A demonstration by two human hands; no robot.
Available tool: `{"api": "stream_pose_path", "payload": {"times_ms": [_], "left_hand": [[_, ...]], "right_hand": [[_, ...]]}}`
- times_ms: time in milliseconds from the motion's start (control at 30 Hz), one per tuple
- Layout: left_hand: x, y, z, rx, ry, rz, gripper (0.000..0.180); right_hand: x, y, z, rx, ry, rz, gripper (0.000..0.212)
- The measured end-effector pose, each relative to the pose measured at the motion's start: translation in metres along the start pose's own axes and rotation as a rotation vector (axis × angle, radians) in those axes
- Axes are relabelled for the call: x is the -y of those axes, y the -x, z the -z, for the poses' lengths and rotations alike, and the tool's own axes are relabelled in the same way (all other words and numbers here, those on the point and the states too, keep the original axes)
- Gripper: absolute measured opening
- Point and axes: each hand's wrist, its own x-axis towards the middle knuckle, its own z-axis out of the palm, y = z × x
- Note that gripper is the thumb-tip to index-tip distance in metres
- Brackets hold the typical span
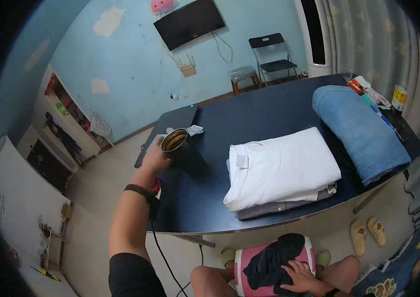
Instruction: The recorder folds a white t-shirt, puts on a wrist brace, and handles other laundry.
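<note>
My left hand (153, 159) reaches out to the left edge of the dark table (249, 119) and grips a dark metal cup (177, 145) that stands upright with its mouth open. My right hand (302, 276) lies low between my knees, fingers closed on a black garment (271, 262) that fills a pink basket (245, 267) on my lap. A stack of folded clothes, a white shirt (281, 166) on top of a grey piece, lies on the table's near side.
A rolled blue blanket (361, 128) lies at the table's right, small packets (368, 91) behind it. A white cloth scrap (194, 130) lies by the cup. A folding chair (273, 57) and stool (243, 75) stand at the far wall. Slippers (368, 231) lie on the floor.
</note>
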Motion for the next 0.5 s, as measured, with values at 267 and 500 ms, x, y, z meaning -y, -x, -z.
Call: {"api": "stream_pose_path", "payload": {"times_ms": [267,500], "left_hand": [[-0.008,0.0,-0.008,0.094,0.027,-0.059,0.06],[-0.022,-0.011,-0.009,0.118,0.199,-0.073,0.061]], "right_hand": [[0.01,0.006,0.01,-0.028,-0.018,-0.009,0.084],[0.01,0.007,0.009,-0.017,-0.013,-0.031,0.085]]}}
